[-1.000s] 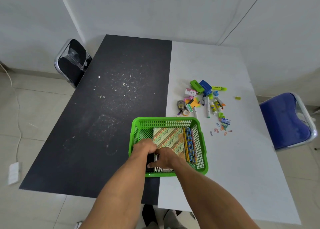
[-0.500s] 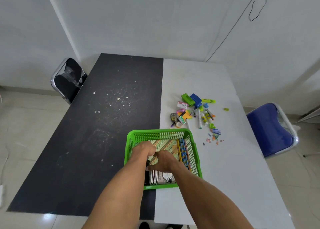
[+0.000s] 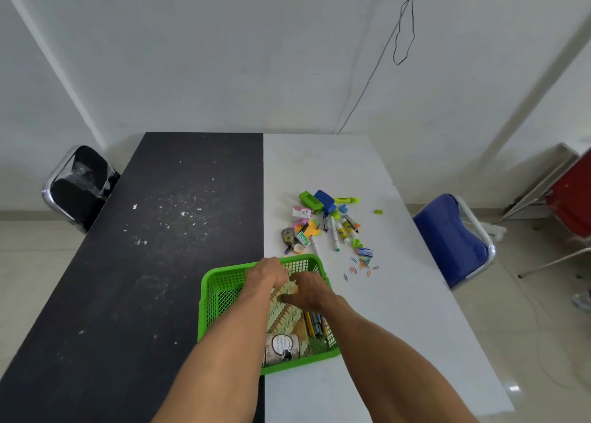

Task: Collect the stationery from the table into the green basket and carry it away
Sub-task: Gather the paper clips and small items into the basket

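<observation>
Now | left hand (image 3: 268, 274), right hand (image 3: 308, 290) in green basket (image 3: 211, 298) | fingers' grip unclear | notebook (image 3: 283, 347) lettering illegible

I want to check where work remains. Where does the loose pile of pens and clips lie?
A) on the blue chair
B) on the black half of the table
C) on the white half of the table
C: the pile of pens and clips lies on the white half of the table, beyond the green basket.
</observation>
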Demonstrator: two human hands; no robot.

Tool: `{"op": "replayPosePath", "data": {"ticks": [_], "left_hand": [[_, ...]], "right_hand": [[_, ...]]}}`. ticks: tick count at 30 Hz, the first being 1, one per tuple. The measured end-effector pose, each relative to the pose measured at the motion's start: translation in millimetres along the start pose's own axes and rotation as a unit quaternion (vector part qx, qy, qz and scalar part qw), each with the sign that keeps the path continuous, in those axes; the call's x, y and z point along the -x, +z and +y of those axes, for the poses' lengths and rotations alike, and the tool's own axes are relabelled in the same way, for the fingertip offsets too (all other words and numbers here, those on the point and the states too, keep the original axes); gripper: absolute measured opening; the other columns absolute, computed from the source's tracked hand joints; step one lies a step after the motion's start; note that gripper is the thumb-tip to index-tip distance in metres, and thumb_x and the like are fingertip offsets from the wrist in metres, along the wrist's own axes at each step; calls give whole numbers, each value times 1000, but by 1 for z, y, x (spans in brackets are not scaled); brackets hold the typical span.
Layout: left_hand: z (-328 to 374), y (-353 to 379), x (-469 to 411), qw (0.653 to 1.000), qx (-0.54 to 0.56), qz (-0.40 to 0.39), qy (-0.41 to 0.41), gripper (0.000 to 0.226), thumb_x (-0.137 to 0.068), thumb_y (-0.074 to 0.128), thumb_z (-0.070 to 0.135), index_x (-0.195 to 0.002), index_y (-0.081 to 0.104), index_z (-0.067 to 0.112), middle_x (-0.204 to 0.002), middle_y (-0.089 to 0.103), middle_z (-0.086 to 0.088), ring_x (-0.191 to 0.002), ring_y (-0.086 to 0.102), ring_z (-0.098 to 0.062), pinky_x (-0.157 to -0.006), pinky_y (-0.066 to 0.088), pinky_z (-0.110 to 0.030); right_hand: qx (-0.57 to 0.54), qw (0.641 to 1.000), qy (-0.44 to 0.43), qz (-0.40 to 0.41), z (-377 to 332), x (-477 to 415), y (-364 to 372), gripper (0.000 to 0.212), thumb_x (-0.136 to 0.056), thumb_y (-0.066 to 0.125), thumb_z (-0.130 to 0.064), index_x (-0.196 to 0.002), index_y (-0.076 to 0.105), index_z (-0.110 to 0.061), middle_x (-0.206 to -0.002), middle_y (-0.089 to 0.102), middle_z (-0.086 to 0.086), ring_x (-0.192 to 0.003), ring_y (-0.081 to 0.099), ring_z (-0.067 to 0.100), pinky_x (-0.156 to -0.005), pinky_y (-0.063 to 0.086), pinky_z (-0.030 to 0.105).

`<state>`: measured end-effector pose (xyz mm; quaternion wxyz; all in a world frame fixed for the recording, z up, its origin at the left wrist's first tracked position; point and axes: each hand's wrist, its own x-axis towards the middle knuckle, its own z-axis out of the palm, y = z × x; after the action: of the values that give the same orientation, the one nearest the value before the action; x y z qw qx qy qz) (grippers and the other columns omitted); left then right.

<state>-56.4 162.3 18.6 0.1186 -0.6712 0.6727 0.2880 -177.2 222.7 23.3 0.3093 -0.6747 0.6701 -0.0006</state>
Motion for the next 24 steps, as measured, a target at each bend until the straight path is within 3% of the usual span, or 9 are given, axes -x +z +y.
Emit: {"op": "replayPosePath", "data": {"ticks": [4, 8, 15, 24], "left_hand": [[19, -1, -12, 1000, 5, 12, -1, 42, -97, 44, 34, -126, 57, 7, -132, 56, -16, -115, 57, -34, -90, 47, -38], [37, -7, -27, 999, 16, 27, -8, 40, -96, 43, 34, -123, 58, 9, -130, 57, -14, -114, 56, -34, -92, 46, -40], [62, -8, -38, 997, 38, 65, -22, 39, -99, 42, 38, -122, 58, 11, -127, 58, -13, -114, 56, -32, -96, 45, -42], [69, -6, -54, 995, 23, 98, -20, 32, -100, 43, 34, -115, 61, 13, -119, 63, -10, -108, 59, -28, -90, 45, -40]], "right_hand": [[20, 1000, -8, 4, 25, -14, -20, 56, -80, 66, -52, -118, 60, -12, -119, 63, 10, -109, 58, 28, -83, 46, 35], [20, 999, -22, 16, 54, -35, -38, 49, -81, 64, -51, -111, 62, -12, -112, 65, 10, -105, 59, 28, -81, 47, 34], [-17, 1000, -25, 5, 89, -63, -56, 59, -82, 65, -52, -127, 55, -15, -123, 61, 7, -114, 56, 24, -91, 48, 36], [-41, 999, -13, -10, 110, -92, -58, 57, -83, 64, -53, -126, 56, -17, -122, 61, 6, -112, 56, 23, -91, 48, 35]]}}
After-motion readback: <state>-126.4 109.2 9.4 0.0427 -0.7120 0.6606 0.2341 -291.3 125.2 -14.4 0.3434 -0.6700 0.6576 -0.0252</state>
